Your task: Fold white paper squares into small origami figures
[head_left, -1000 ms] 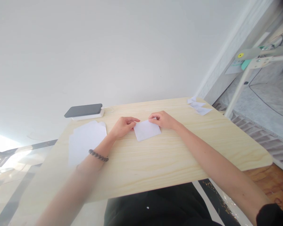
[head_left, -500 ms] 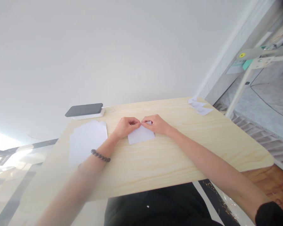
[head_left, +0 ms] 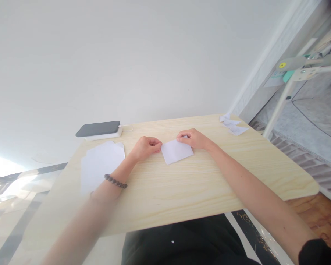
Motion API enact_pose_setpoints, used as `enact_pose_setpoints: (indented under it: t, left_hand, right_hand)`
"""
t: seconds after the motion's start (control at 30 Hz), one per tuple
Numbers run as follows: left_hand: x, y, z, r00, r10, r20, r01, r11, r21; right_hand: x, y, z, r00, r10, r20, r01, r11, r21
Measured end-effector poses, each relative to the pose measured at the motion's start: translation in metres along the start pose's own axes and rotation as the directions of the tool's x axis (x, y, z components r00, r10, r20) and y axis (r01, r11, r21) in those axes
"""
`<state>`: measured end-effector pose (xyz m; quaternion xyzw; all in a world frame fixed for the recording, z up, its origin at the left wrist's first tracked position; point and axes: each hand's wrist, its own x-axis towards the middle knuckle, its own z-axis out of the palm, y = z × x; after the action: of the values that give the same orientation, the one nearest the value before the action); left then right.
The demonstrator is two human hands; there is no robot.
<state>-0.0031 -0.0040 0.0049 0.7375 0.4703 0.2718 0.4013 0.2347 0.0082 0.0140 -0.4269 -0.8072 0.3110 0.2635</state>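
Observation:
A small folded white paper (head_left: 177, 151) lies on the light wooden table (head_left: 182, 187). My left hand (head_left: 146, 147), with a bead bracelet on its wrist, pinches the paper's left corner with curled fingers. My right hand (head_left: 193, 139) is closed on the paper's far right edge and presses it to the table. Both hands sit at the middle of the tabletop, toward the wall.
A stack of white sheets (head_left: 100, 163) lies left of my left hand. A dark phone (head_left: 98, 129) rests on a white charger by the wall. Several folded paper pieces (head_left: 233, 126) sit at the far right corner. A white lamp arm (head_left: 289, 86) stands right of the table.
My hands, pinched together at the paper's top edge half a second ago, have moved apart. The paper and my right hand have shifted right and slightly away from me.

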Motion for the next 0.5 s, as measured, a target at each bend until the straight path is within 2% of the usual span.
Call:
enact_pose_setpoints:
  t: [0.27, 0.4, 0.5]
  left_hand:
    - [0.000, 0.000, 0.000, 1.000, 0.001, 0.009, 0.000, 0.997, -0.074]
    - [-0.002, 0.006, 0.001, 1.000, 0.023, -0.008, -0.024, 0.999, -0.048]
    - [-0.004, 0.010, 0.003, 0.998, 0.057, -0.018, -0.056, 0.997, 0.047]
  right_hand:
    - [-0.001, 0.001, -0.003, 1.000, -0.019, -0.017, 0.019, 1.000, 0.019]
    - [0.000, -0.007, 0.011, 0.999, -0.032, -0.025, 0.031, 0.999, -0.029]
    - [0.003, -0.018, 0.026, 0.992, -0.107, -0.061, 0.103, 0.993, -0.058]
